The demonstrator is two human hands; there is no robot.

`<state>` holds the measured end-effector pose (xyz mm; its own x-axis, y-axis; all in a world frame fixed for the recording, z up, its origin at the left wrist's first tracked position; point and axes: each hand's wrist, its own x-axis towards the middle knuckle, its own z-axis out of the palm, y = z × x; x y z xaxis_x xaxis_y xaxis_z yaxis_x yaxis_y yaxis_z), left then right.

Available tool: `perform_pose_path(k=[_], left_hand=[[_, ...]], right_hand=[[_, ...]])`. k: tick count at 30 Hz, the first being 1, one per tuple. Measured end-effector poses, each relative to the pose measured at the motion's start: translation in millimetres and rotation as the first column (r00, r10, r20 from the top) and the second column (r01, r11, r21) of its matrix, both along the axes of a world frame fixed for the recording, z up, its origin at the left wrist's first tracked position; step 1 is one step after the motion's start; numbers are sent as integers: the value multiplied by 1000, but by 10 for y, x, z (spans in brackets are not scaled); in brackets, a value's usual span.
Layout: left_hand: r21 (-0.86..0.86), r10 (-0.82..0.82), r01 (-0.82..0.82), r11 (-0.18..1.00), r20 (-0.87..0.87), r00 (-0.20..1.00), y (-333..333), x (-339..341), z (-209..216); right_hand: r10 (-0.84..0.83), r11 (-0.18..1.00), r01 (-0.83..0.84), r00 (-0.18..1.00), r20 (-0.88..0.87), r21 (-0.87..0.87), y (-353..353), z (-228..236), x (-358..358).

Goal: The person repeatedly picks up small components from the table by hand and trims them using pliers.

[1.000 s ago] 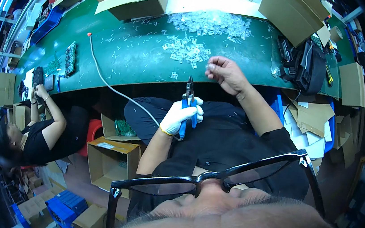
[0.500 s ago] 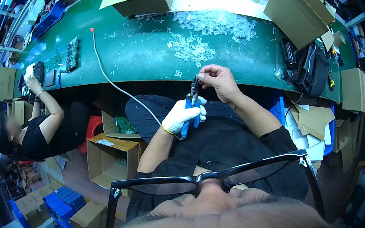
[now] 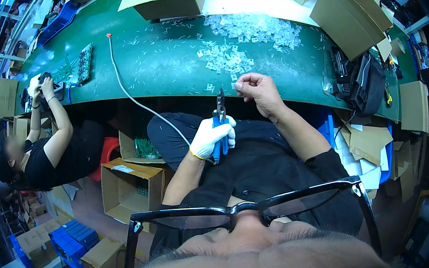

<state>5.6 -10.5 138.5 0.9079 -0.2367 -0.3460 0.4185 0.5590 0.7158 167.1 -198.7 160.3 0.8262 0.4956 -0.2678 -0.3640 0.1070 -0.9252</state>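
Observation:
My left hand [image 3: 211,138], in a white glove, is wrapped round the blue handles of a pair of pliers [image 3: 221,108]. The dark jaws point up toward the bench edge. To the right of the jaw tips, my bare right hand [image 3: 262,96] pinches a small clear plastic piece [image 3: 235,84], mostly hidden by the fingers. Just beyond the fingertips, a small heap of similar clear pieces [image 3: 225,58] lies on the green bench [image 3: 158,69]. One single clear piece [image 3: 209,87] sits near the bench edge, above the pliers.
A larger pile of clear pieces [image 3: 258,29] spreads farther back, between open cardboard boxes [image 3: 158,0]. Thin clear scraps dot the bench. A grey cable [image 3: 125,81] runs across it toward my left arm. A black bag [image 3: 364,82] stands at right; a co-worker [image 3: 48,152] sits at left.
The pliers and my left hand have moved slightly left and down, away from my right hand. My right fingers have come off the jaws. The co-worker's hands have come together.

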Motion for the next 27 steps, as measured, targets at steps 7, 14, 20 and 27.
perform_pose_path(k=[7,14,20,27], left_hand=[[-19,-69,68,998,-62,996,-80,-118,-18],[-3,-46,46,999,-30,999,-46,-159,-58],[-30,-61,61,998,-21,998,-64,-124,-90],[-1,-99,99,995,-24,995,-51,-98,-79]], right_hand=[[88,882,193,829,552,-430,88,-193,434],[193,762,451,526,828,-464,-104,-77,702],[288,379,686,551,783,-622,-489,-78,1189],[237,497,709,445,864,-501,-629,-257,1232]])
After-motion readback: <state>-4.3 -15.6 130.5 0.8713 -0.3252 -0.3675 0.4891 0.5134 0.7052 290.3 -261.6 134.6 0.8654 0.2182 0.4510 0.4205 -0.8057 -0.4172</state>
